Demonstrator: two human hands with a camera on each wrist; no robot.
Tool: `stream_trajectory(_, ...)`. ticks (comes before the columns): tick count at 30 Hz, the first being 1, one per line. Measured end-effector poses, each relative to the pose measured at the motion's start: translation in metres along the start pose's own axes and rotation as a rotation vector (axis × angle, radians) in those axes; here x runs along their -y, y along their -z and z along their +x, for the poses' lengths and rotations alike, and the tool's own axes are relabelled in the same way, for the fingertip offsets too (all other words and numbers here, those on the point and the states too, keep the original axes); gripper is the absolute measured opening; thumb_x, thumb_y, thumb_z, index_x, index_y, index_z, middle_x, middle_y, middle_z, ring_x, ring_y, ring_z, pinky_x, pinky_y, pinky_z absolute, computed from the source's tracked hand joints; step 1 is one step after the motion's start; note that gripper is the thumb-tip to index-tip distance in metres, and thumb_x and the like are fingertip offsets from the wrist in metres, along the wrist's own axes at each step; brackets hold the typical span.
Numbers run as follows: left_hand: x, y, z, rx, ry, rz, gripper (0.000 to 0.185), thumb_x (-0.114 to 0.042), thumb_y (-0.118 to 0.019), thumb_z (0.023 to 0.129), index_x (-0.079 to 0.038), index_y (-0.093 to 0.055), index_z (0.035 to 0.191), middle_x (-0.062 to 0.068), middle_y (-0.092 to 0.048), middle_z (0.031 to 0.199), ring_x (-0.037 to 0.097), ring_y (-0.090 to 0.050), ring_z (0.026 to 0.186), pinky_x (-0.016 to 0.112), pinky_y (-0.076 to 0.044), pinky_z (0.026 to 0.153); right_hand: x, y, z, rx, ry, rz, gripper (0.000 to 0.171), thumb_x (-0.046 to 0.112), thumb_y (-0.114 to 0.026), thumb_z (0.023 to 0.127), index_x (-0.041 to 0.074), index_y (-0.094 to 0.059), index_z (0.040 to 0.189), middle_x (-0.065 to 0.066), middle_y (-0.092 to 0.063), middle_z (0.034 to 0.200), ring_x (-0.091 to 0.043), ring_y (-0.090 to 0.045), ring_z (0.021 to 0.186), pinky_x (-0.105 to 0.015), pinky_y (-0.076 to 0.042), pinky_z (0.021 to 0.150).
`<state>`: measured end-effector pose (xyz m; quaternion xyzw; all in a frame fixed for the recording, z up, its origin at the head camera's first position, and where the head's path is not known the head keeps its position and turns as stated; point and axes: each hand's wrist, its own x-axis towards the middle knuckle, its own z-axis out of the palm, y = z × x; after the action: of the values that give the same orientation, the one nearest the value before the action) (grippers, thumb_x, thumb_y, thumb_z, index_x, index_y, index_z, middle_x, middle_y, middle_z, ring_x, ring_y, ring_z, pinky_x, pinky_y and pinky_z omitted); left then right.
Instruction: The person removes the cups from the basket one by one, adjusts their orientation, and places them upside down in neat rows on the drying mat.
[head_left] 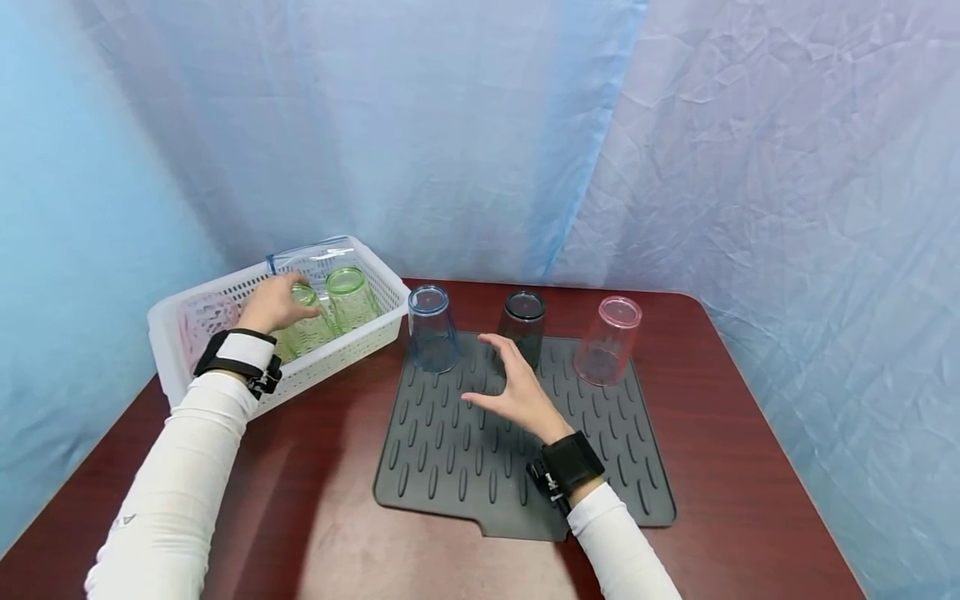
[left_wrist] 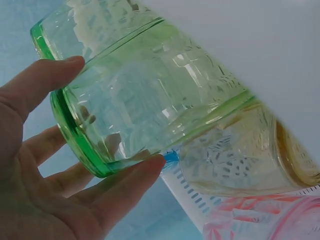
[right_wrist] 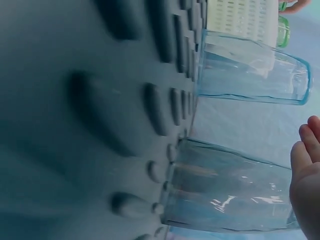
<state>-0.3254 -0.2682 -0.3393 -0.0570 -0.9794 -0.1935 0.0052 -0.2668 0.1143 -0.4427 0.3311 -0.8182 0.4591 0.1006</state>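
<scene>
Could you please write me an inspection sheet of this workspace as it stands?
Surface: dark red table, bearing a grey ridged mat.
Job's things: green cup in the white basket, beside a second green cup; blue cup, dark cup and pink cup upside down along the mat's far edge.
Clutter: clear bag and a pink item in the basket.
Grippers: left hand grips the green cup; right hand hovers open over the mat, fingers near the dark cup.
Cables: nothing seen.
Surroundings: blue cloth backdrop.
</scene>
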Motion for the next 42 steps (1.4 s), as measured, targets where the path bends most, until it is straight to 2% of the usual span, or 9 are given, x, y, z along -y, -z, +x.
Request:
stream_trajectory(4, -0.001, 0.002, -0.001, 0.009, 0.006, -0.004, 0.06, -0.019, -0.071, 0.083, 0.011, -0.047, 0.128, 0.039, -0.046, 0.128, 0.057, -0.043, 0.114, 0.063, -0.036, 0.094, -0.001, -0.002, -0.004, 0.01, -0.022, 0.011, 0.085, 0.019, -0.083, 0.078, 0.003, -0.034, 0.145, -0.012, -0.038, 0.145, -0.025, -0.036, 0.134, -0.05, -0.033, 0.106)
stream_trajectory(12, -0.003, 0.005, -0.003, 0.028, 0.008, -0.054, 0.058, -0.015, -0.072, 0.082, 0.012, -0.048, 0.127, 0.038, -0.043, 0.131, 0.056, -0.04, 0.117, 0.065, -0.03, 0.099, 0.0, -0.001, -0.005, 0.015, -0.021, 0.011, 0.085, 0.019, -0.083, 0.077, 0.003, -0.034, 0.145, -0.013, -0.038, 0.145, -0.026, -0.036, 0.134, -0.051, -0.034, 0.105)
stream_trajectory(15, -0.003, 0.007, -0.003, 0.018, 0.005, -0.057, 0.058, -0.015, -0.072, 0.082, 0.012, -0.048, 0.127, 0.039, -0.044, 0.129, 0.057, -0.041, 0.116, 0.066, -0.031, 0.098, -0.001, -0.001, -0.006, 0.024, -0.034, 0.0, 0.086, 0.021, -0.083, 0.077, 0.004, -0.034, 0.146, -0.012, -0.038, 0.145, -0.026, -0.036, 0.134, -0.05, -0.034, 0.105)
stream_trajectory(24, -0.011, 0.021, -0.006, -0.04, -0.056, -0.026, 0.054, -0.016, -0.072, 0.08, 0.013, -0.051, 0.121, 0.04, -0.049, 0.123, 0.056, -0.045, 0.112, 0.062, -0.034, 0.096, -0.002, 0.001, -0.007, 0.054, -0.086, -0.022, 0.088, 0.026, -0.083, 0.077, 0.012, -0.032, 0.148, -0.009, -0.036, 0.147, -0.022, -0.034, 0.136, -0.045, -0.034, 0.107)
stream_trajectory(29, -0.015, 0.028, -0.009, -0.052, -0.049, -0.005, 0.053, -0.016, -0.073, 0.081, 0.011, -0.052, 0.122, 0.039, -0.049, 0.122, 0.057, -0.043, 0.112, 0.064, -0.034, 0.095, -0.002, 0.002, -0.007, 0.081, -0.117, -0.018, 0.089, 0.029, -0.083, 0.077, 0.013, -0.031, 0.148, -0.008, -0.035, 0.148, -0.022, -0.034, 0.136, -0.045, -0.033, 0.107)
stream_trajectory(35, -0.022, 0.036, -0.012, -0.071, -0.041, 0.034, 0.054, -0.017, -0.073, 0.081, 0.008, -0.051, 0.124, 0.039, -0.051, 0.119, 0.057, -0.042, 0.111, 0.067, -0.035, 0.09, -0.004, 0.004, -0.008, 0.073, -0.104, 0.002, 0.088, 0.029, -0.083, 0.077, 0.012, -0.032, 0.148, -0.01, -0.036, 0.146, -0.029, -0.036, 0.135, -0.049, -0.033, 0.106)
stream_trajectory(42, -0.032, 0.047, -0.016, -0.081, -0.057, 0.057, 0.056, -0.018, -0.073, 0.081, 0.007, -0.05, 0.124, 0.038, -0.048, 0.122, 0.056, -0.039, 0.114, 0.069, -0.03, 0.092, -0.004, 0.005, -0.008, 0.075, -0.103, 0.015, 0.088, 0.028, -0.083, 0.077, 0.01, -0.032, 0.148, -0.011, -0.037, 0.146, -0.031, -0.036, 0.134, -0.048, -0.032, 0.107)
